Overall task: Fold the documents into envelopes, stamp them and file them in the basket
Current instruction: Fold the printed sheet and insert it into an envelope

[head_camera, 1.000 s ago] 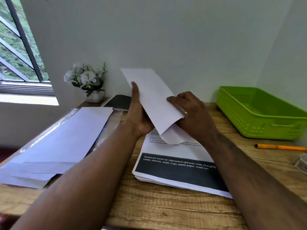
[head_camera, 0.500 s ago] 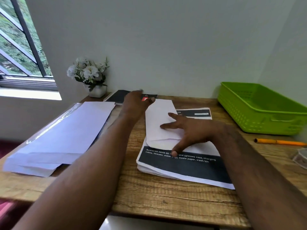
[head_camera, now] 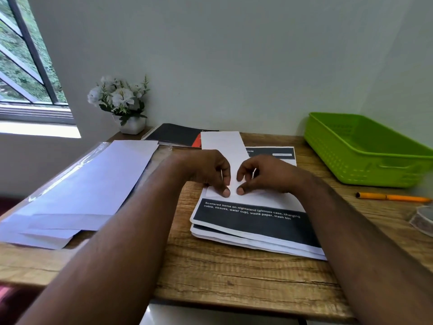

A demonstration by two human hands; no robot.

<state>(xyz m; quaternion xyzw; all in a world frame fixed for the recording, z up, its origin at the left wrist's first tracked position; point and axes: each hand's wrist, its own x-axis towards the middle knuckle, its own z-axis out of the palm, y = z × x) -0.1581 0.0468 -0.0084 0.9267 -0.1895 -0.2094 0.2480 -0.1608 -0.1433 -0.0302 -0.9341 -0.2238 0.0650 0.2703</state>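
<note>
Both hands work at the near end of a white envelope [head_camera: 222, 146] that lies flat on the stack of printed documents [head_camera: 255, 221] at the middle of the desk [head_camera: 234, 277].

Left hand [head_camera: 206, 170]: fingers curled, tips down on the envelope's near-left part, thumb tip pressed on the paper close to the near edge. Whether it pinches a fold or only presses, cannot tell.

Right hand [head_camera: 267, 174]: fingers likewise curled, thumb tip pressed on the paper just beside the left thumb, the two thumbs slightly apart. The pinch-or-press question is open here too.

The envelope runs lengthwise away from the person; its far end reaches past the hands, overlapping the edge of a black notebook [head_camera: 173, 134]. Its near end sits under the fingertips, just above the black band of print on the top sheet.

Left of the hands: a pile of white envelopes [head_camera: 89, 184] on clear plastic. Far right: green basket [head_camera: 365, 156], well apart from the hands. An orange pen [head_camera: 393, 197] lies on the desk in front of the basket. White flowers in a pot [head_camera: 121, 102] stand at the far-left corner.
</note>
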